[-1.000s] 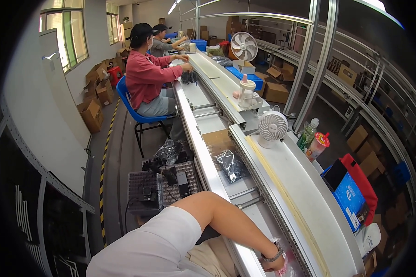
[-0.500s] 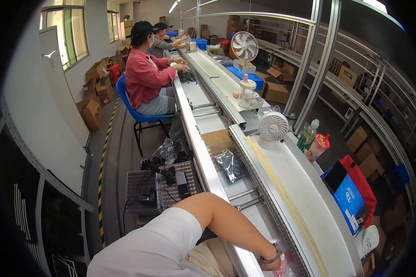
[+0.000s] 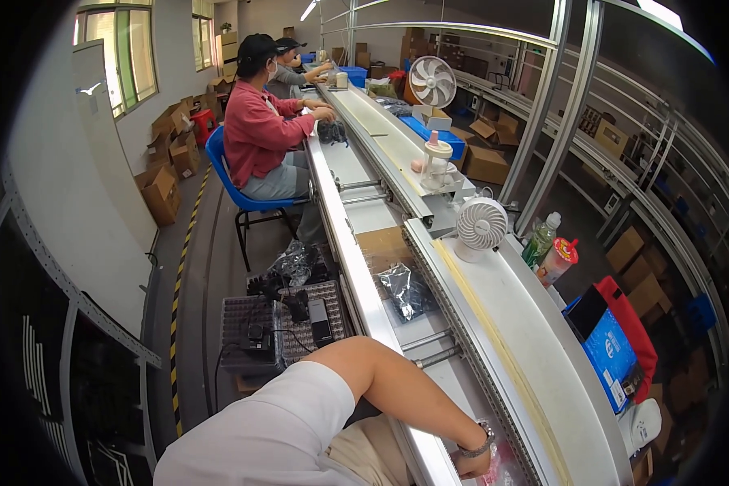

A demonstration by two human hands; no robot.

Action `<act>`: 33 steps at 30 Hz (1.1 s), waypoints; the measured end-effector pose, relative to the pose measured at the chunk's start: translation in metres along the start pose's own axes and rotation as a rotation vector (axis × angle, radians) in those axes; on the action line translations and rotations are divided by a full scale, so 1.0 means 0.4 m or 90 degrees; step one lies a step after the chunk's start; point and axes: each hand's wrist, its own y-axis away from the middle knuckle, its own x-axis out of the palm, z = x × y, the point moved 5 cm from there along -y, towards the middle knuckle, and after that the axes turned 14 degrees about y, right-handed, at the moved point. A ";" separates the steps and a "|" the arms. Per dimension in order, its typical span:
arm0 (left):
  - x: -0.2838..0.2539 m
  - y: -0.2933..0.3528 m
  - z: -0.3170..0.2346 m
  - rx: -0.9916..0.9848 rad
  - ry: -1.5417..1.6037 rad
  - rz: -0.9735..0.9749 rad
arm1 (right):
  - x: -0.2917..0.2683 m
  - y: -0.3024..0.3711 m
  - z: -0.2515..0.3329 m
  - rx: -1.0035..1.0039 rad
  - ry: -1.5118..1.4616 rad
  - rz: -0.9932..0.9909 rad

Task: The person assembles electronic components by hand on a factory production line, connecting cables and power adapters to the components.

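Observation:
My left arm, in a pale short sleeve, reaches over the metal rail of the line, with a watch on the wrist. My left hand is low at the lower edge, its fingers mostly cut off, so whether they grip anything does not show. Right beside it lies crinkled clear and pink plastic, touching or nearly touching the hand. Farther up the line, a dark item in a shiny clear bag rests near a brown cardboard sheet. My right hand is out of view.
A small white fan, bottles and a blue box stand along the far side. Left of the rail, plastic trays hold black devices. A co-worker in a red jacket sits farther along, another person beyond.
The view has shifted very slightly. My left hand stays at nearly the same place beside the pink plastic.

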 end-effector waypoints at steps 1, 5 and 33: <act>-0.003 0.024 -0.020 -0.018 -0.039 -0.003 | 0.003 0.001 0.001 0.001 -0.003 0.001; -0.007 0.033 -0.029 -0.039 -0.079 -0.011 | 0.005 -0.004 0.003 -0.002 -0.011 0.004; -0.005 0.018 -0.003 0.033 0.039 -0.012 | 0.046 0.066 0.036 0.023 -0.084 -0.013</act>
